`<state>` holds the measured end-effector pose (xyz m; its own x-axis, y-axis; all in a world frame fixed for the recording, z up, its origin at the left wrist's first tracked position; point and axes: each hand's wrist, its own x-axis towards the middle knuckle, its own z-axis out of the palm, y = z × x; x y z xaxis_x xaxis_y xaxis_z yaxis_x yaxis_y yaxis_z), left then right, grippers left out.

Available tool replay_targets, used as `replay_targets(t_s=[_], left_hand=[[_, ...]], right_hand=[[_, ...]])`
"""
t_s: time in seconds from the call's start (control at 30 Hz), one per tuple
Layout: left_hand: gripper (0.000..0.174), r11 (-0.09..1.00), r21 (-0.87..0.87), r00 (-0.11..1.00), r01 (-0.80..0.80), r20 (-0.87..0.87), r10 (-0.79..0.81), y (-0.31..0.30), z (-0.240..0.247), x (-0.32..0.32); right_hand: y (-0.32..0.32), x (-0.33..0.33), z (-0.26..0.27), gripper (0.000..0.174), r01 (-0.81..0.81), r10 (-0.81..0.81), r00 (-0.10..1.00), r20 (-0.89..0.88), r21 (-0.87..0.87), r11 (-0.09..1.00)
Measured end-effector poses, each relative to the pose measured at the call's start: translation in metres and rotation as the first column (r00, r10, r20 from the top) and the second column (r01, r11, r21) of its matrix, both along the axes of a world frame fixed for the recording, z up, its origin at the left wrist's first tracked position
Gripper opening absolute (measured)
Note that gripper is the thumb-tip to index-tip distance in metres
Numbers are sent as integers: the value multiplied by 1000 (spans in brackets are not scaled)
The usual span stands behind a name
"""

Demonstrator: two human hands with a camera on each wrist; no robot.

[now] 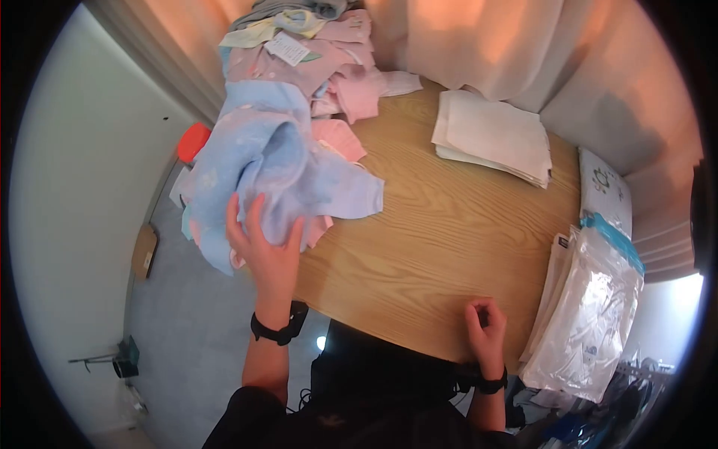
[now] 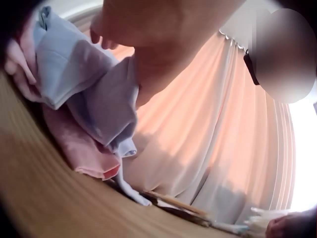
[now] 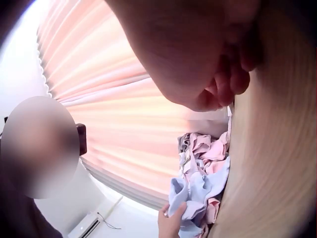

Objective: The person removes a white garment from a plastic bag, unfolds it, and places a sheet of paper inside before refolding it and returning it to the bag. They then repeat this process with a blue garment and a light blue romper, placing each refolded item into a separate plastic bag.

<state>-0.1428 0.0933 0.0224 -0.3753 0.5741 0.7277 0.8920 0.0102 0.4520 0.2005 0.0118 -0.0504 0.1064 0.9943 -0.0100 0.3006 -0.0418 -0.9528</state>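
A light blue garment (image 1: pixel 262 150) lies crumpled on top of the heap at the table's left edge. My left hand (image 1: pixel 265 251) is at its near side, fingers spread and the tips against the cloth; whether any cloth is pinched is not visible. The left wrist view shows the blue cloth (image 2: pixel 69 59) beside the hand (image 2: pixel 153 39), above a pink piece (image 2: pixel 81 144). Near the table's front edge, my right hand (image 1: pixel 486 329) rests with fingers loosely curled and nothing seen in them. Those bent fingers show close to the tabletop in the right wrist view, the hand (image 3: pixel 198 64) partly dark.
Pink and grey clothes (image 1: pixel 344 37), one with a white tag (image 1: pixel 287 48), are piled at the back left. White sheets (image 1: pixel 493 135) lie at the back of the wooden table (image 1: pixel 419 247). Clear plastic bags (image 1: pixel 591 314) lie along the right edge. A red object (image 1: pixel 194 142) stands left of the heap.
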Motion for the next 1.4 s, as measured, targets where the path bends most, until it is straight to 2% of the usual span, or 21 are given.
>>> replay_targets(t_s=[0.13,0.27,0.37,0.4,0.47,0.5,0.53,0.6,0.63,0.7,0.8,0.83,0.87,0.9,0.97,1.03,1.13,1.2,1.23,1.33,1.4], left_hand=[[33,980,-150,936,131,344,-72,8,-1,-33],[28,934,53,807,352,487,-332,-2,11,-2],[27,775,207,531,597,622,-576,-36,31,51],[28,681,169,428,713,664,-613,-57,44,72],[31,277,-26,254,961,484,-837,-70,55,84],[30,74,-36,80,997,612,-786,-75,50,93],[31,-142,-102,-16,985,758,-653,-77,48,98],[36,-400,-115,-137,909,825,-548,-74,54,100],[35,-359,-117,-138,926,780,-611,-79,48,100],[34,-273,-112,-129,956,673,-728,-87,29,95],[29,-67,-107,14,992,624,-781,-101,17,72],[24,-57,-241,124,969,674,-728,-107,18,54],[23,-16,-72,47,997,782,-621,-105,17,46],[16,74,-122,143,990,850,-507,-109,17,32],[27,527,-240,565,815,531,-632,-106,-11,16],[46,735,-359,818,575,226,-529,-98,-13,9],[59,850,-441,922,287,-114,-370,-89,-37,-12],[51,874,-402,957,273,18,-291,-81,-52,-28],[46,887,-381,966,259,84,-246,-78,-59,-37],[34,919,-252,901,304,390,-192,-75,-67,-61],[27,925,-11,738,381,606,-296,-77,-47,-50]], right_hand=[[3,4,-4,5,19,-20,998,-66,-19,1000],[6,14,-9,11,-30,18,987,-162,-73,997],[2,3,12,35,-216,219,948,-230,41,976],[0,-8,30,44,-286,304,922,-241,108,952],[-10,-36,64,74,-430,469,868,-165,228,874],[-9,-38,66,82,-592,604,797,26,237,770],[-14,-41,61,81,-557,580,811,-74,204,805],[-26,-46,50,81,-479,498,823,-275,138,867],[-31,-56,44,76,-320,329,819,-471,102,942],[-33,-56,42,53,-153,175,822,-543,85,985],[-44,-35,1,50,-91,108,828,-551,58,994],[-48,-31,3,44,-60,84,778,-622,59,996],[-49,-28,1,43,44,2,767,-642,55,998],[-51,-25,-4,42,146,-80,748,-659,46,988],[-62,-1,-26,46,264,-195,711,-675,-1,965],[-68,6,-16,45,269,-176,668,-723,15,963],[-52,25,-14,46,305,-246,599,-762,-67,950],[-27,30,0,47,309,-323,558,-764,-170,936],[-27,15,16,50,340,-292,520,-803,-119,933],[-38,-12,22,67,505,-400,798,-451,138,852],[-39,-18,20,78,344,-344,936,-73,395,852]])
